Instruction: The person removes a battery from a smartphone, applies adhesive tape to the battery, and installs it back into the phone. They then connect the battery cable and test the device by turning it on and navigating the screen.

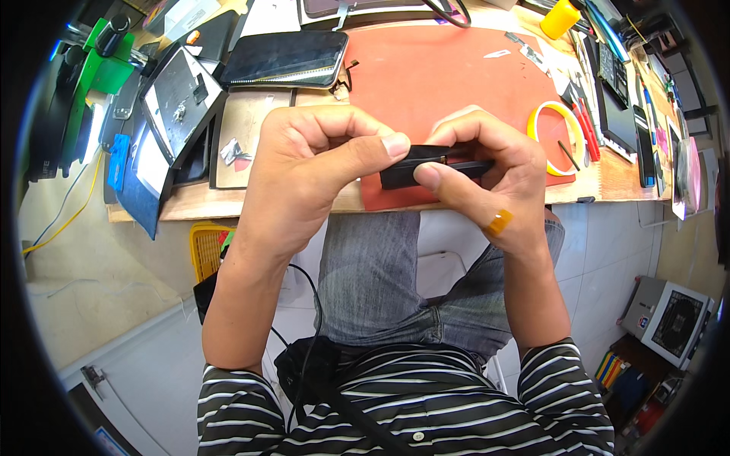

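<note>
Both hands meet over the table's near edge around a small, flat black object (pixel 399 179), whose kind I cannot make out. Two dark parts seem to lie one above the other, with a small brassy spot between them. My left hand (pixel 293 171) pinches its upper left end between thumb and curled forefinger. From the other side my right hand (pixel 494 171) grips it, thumb on the near face and fingers behind. A piece of amber tape (pixel 499 222) sticks to the base of my right thumb. Below the hands lies an orange-red mat (pixel 441 76).
A dark tablet (pixel 285 58) lies behind my left hand, with opened device parts (pixel 182 99) farther left. Right of my right hand are a yellow tape roll (pixel 534 125) and red-handled tools (pixel 584 125). A yellow bottle (pixel 560 19) stands far right. A yellow basket (pixel 204 251) sits below the table.
</note>
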Action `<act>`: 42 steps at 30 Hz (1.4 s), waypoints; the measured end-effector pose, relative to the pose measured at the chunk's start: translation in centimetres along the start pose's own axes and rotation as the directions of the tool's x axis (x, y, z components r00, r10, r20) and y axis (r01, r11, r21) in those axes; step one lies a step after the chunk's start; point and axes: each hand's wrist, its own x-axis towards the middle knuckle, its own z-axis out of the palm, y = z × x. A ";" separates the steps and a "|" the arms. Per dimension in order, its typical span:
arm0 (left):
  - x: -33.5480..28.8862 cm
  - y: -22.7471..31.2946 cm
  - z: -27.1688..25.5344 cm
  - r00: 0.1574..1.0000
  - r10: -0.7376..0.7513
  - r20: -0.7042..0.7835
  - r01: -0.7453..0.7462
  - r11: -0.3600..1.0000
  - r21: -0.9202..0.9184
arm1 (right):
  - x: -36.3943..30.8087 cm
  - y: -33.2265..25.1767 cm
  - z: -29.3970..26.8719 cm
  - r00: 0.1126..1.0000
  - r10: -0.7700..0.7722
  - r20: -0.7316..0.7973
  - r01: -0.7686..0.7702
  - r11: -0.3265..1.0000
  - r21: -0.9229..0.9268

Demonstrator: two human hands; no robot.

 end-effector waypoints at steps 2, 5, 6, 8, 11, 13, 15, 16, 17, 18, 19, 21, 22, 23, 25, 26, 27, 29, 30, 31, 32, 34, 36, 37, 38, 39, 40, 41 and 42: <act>-0.2 -0.2 0.3 0.999 0.031 -0.015 -0.031 0.999 -0.024 | 0.2 -0.2 0.2 1.000 -0.020 0.007 0.020 1.000 0.005; -0.4 0.2 0.0 1.000 -0.007 0.000 0.007 1.000 -0.002 | 0.3 -0.2 0.2 0.999 -0.041 0.029 0.042 0.999 -0.031; -0.5 0.2 0.0 1.000 -0.023 -0.002 0.023 1.000 0.000 | 0.3 -0.1 0.2 0.998 -0.047 0.038 0.049 0.998 -0.050; -0.6 0.3 0.1 0.998 -0.054 -0.008 0.054 0.999 0.004 | 0.3 0.0 0.2 0.998 -0.063 0.026 0.064 0.997 -0.052; -0.7 0.2 0.3 0.997 -0.061 -0.039 0.060 0.998 -0.013 | 0.3 -0.1 0.4 0.998 -0.061 0.000 0.061 0.997 -0.049; -0.8 0.1 0.3 0.995 -0.081 -0.055 0.080 0.996 -0.031 | 0.3 -0.1 0.4 0.998 -0.068 -0.013 0.068 0.996 -0.057; -0.9 0.0 0.4 0.994 -0.090 -0.057 0.087 0.995 -0.043 | 0.2 0.3 0.4 0.996 -0.093 -0.017 0.091 0.993 -0.075; -0.9 0.0 0.4 0.995 -0.087 -0.054 0.085 0.995 -0.044 | 0.2 0.4 0.4 0.995 -0.099 -0.020 0.097 0.992 -0.079; -0.9 0.0 0.4 0.995 -0.084 -0.050 0.082 0.996 -0.045 | 0.2 0.5 0.4 0.994 -0.104 -0.024 0.102 0.991 -0.083; -0.9 -0.1 0.5 0.995 -0.077 -0.055 0.073 0.995 -0.073 | 0.2 0.5 0.4 0.994 -0.110 -0.027 0.107 0.990 -0.086; -0.7 -0.3 0.5 0.996 -0.070 -0.060 0.064 0.993 -0.102 | 0.2 0.5 0.4 0.993 -0.118 -0.024 0.115 0.988 -0.103; -0.6 -0.4 0.6 0.995 -0.065 -0.069 0.056 0.990 -0.131 | 0.2 0.4 0.4 0.991 -0.134 -0.015 0.131 0.982 -0.135; -0.5 -0.3 0.7 0.995 -0.067 -0.070 0.057 0.990 -0.131 | 0.2 0.4 0.4 0.990 -0.138 -0.022 0.134 0.983 -0.127; -0.5 -0.2 0.8 0.995 -0.069 -0.072 0.059 0.990 -0.131 | 0.2 0.6 0.5 0.990 -0.141 -0.029 0.137 0.983 -0.120; -0.6 -0.4 0.8 0.995 -0.070 -0.073 0.061 0.990 -0.125 | 0.2 0.6 0.5 0.988 -0.151 -0.034 0.146 0.982 -0.117; -0.6 -0.5 0.8 0.995 -0.071 -0.075 0.061 0.991 -0.122 | 0.2 0.6 0.6 0.987 -0.156 -0.032 0.151 0.981 -0.122; -0.7 -0.5 0.8 0.994 -0.062 -0.088 0.051 0.992 -0.119 | 0.2 0.6 0.6 0.986 -0.162 -0.030 0.157 0.979 -0.127; -0.8 -0.7 1.1 0.993 -0.046 -0.108 0.033 0.993 -0.113 | 0.1 0.7 0.5 0.989 -0.146 -0.033 0.141 0.981 -0.131; -1.0 -0.8 0.9 0.994 -0.040 -0.101 0.028 0.993 -0.117 | 0.1 0.7 0.4 0.990 -0.138 -0.034 0.133 0.982 -0.132; -1.3 -0.9 0.5 0.995 -0.035 -0.092 0.024 0.993 -0.119 | 0.1 0.6 0.4 0.989 -0.141 -0.038 0.136 0.984 -0.119; -1.5 -1.0 0.3 0.996 -0.030 -0.083 0.020 0.992 -0.122 | 0.2 0.5 0.6 0.989 -0.144 -0.041 0.139 0.985 -0.107; -2.6 -1.5 1.6 0.992 0.055 -0.113 -0.074 0.984 -0.165 | 0.2 0.6 0.5 0.984 -0.173 -0.039 0.167 0.979 -0.112; -2.9 -1.9 2.3 0.981 0.118 -0.155 -0.147 0.972 -0.186 | 0.4 1.1 0.4 0.974 -0.224 -0.025 0.218 0.965 -0.149; -2.9 -2.2 2.6 0.974 0.139 -0.178 -0.173 0.967 -0.189 | 0.3 1.0 0.4 0.979 -0.201 -0.027 0.196 0.972 -0.130; -2.9 -2.4 2.6 0.966 0.160 -0.202 -0.199 0.961 -0.191 | 0.2 0.8 0.4 0.984 -0.178 -0.029 0.174 0.979 -0.110; -2.8 -2.6 2.6 0.960 0.183 -0.213 -0.215 0.968 -0.134 | 0.2 0.8 0.4 0.988 -0.155 -0.030 0.151 0.984 -0.091; -2.8 -2.7 2.7 0.955 0.203 -0.218 -0.228 0.969 -0.096 | 0.2 0.9 0.4 0.986 -0.162 -0.035 0.159 0.984 -0.083; -2.8 -2.8 2.7 0.949 0.223 -0.223 -0.241 0.969 -0.058 | 0.3 1.1 0.4 0.985 -0.170 -0.041 0.167 0.983 -0.074; -2.8 -2.9 2.8 0.943 0.242 -0.227 -0.253 0.967 -0.020 | 0.3 1.3 0.4 0.983 -0.177 -0.047 0.174 0.982 -0.066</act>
